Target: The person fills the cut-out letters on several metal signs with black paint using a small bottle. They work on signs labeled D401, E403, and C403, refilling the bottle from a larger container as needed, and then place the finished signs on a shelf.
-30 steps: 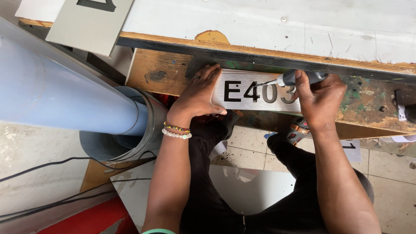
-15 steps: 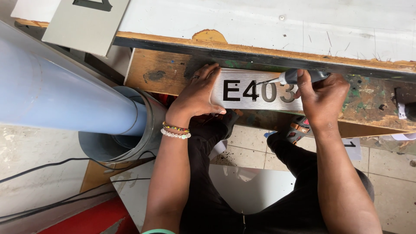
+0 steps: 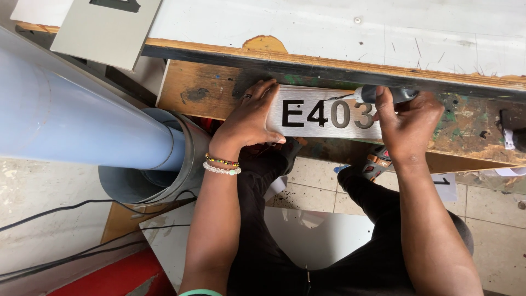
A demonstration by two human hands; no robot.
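Observation:
A brushed-metal sign plate with black characters lies on a worn, paint-stained wooden bench. My left hand presses flat on the plate's left end, fingers spread over its edge; beaded bracelets circle that wrist. My right hand covers the plate's right end and grips a dark-handled pointed tool, held level with its metal tip resting on the plate's upper edge above the characters.
A large pale-blue pipe slants in from the left into a grey metal bucket. A grey panel lies at the upper left on a white board. Black cables cross the floor; a white sheet lies by my legs.
Both hands stay on the plate. The view has shifted slightly; the tool tip holds at the plate's upper edge.

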